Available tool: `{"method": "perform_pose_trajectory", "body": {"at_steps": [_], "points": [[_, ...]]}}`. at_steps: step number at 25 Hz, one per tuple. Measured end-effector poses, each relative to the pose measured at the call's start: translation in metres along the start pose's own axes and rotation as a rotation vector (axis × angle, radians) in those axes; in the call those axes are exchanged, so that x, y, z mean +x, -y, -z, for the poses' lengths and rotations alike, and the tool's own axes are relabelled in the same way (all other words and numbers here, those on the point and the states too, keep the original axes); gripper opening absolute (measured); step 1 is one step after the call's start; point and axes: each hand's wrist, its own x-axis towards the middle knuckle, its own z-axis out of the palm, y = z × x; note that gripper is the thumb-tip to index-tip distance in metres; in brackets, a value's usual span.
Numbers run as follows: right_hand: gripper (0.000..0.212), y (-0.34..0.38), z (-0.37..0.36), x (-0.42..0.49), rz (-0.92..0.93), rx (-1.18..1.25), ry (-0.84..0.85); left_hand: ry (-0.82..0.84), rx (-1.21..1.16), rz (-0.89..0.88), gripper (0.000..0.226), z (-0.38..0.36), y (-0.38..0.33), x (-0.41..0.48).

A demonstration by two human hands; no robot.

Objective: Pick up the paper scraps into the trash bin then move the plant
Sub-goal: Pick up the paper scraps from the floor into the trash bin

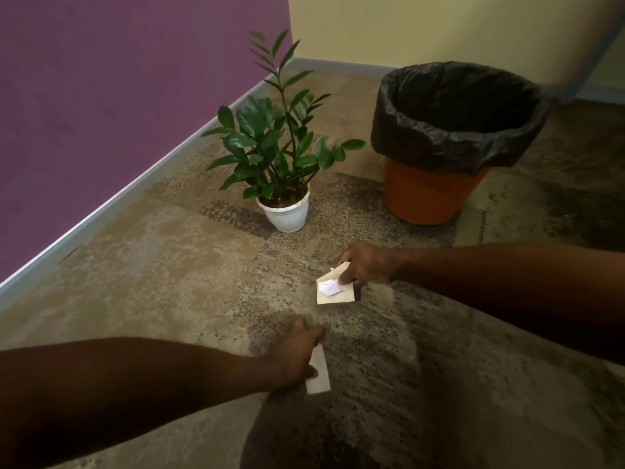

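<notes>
We see the right grip (363, 265) pinching scraps (333, 287) near the plant (277, 157) and bin (439, 184), far right, while the left grip (297, 353) holds a blurred scrap (318, 375) nearer us.

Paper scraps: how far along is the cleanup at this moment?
Nothing visibly binned yet; the trash bin interior looks dark. In hand: the right hand holds paper scraps, the left hand grips another scrap. Left: drop both in, then move the plant, untouched by the wall.
</notes>
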Motion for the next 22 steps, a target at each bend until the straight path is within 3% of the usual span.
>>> {"method": "perform_pose_trajectory", "body": {"at_steps": [3,5,8,11,18,22], "points": [[0.038,0.000,0.019,0.002,0.037,-0.082,0.027,-0.040,-0.085,0.037,0.020,0.013,-0.002,0.012],[0.035,0.006,0.030,-0.001,0.077,-0.154,0.055,-0.100,-0.356,0.151,0.007,0.033,-0.006,0.024],[0.038,0.020,0.039,-0.008,0.140,-0.245,0.035,-0.228,-0.751,0.262,0.005,0.077,-0.018,0.042],[0.045,0.034,0.052,-0.015,0.172,-0.292,-0.041,-0.277,-1.043,0.125,0.008,0.119,-0.041,0.054],[0.041,0.052,0.100,-0.036,0.209,-0.110,-0.550,-0.511,-1.240,-0.032,0.014,0.179,-0.091,0.073],[0.041,0.062,0.140,-0.046,0.234,0.002,-0.596,-0.704,-1.202,-0.129,0.013,0.214,-0.136,0.082]]}}
